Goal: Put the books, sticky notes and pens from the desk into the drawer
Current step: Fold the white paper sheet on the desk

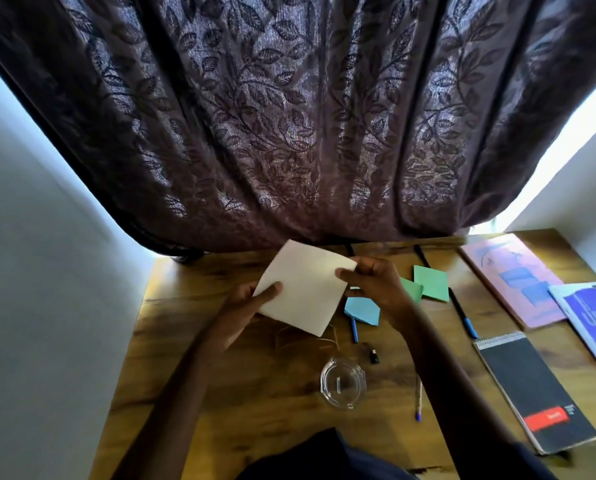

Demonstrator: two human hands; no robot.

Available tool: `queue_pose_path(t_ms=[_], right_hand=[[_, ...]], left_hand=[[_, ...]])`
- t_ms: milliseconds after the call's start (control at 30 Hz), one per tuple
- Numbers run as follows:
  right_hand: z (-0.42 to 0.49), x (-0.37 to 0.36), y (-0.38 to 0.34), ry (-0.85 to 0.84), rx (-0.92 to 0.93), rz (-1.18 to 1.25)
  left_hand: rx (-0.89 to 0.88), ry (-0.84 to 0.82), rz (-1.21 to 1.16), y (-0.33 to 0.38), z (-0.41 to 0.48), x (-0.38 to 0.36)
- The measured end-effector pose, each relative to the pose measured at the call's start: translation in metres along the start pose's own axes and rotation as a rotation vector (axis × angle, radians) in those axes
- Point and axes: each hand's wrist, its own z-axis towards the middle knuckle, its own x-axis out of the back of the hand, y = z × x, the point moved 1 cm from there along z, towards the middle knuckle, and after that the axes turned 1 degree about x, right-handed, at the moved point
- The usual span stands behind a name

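Observation:
Both my hands hold a pale square pad of sticky notes [305, 287] above the wooden desk [192, 368]. My left hand [246, 310] grips its lower left corner and my right hand [372, 280] pinches its right corner. Under my right hand lie a blue sticky pad [362, 311] and green sticky notes [431, 284]. Blue-capped pens lie at the centre [354, 330], further right [462, 315] and near the front [418, 398]. A pink book [511, 277], a blue book [590, 317] and a black spiral notepad [535, 393] rest on the right. No drawer is in view.
A clear glass ashtray [342, 382] stands on the desk near the front, with a small black object [373, 355] beside it. A dark leaf-patterned curtain [289, 116] hangs over the desk's far edge. White walls [47, 271] close in left and right.

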Motion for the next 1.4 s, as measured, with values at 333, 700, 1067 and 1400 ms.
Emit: queue_pose_path(t_ms=[333, 700, 1067, 1400], right_hand=[[0.0, -0.012, 0.047, 0.243, -0.004, -0.51], [-0.006, -0.024, 0.042, 0.317, 0.25, -0.684], [-0.036, -0.069, 0.027, 0.151, 0.384, -0.773], [-0.037, -0.058, 0.029, 0.124, 0.401, -0.764]], left_hand=[[0.2, 0.179, 0.182, -0.037, 0.019, -0.021], [0.241, 0.133, -0.077, -0.029, 0.005, -0.024], [0.159, 0.152, -0.159, -0.01, 0.001, -0.063], [0.237, 0.085, -0.344, -0.011, -0.003, -0.064]])
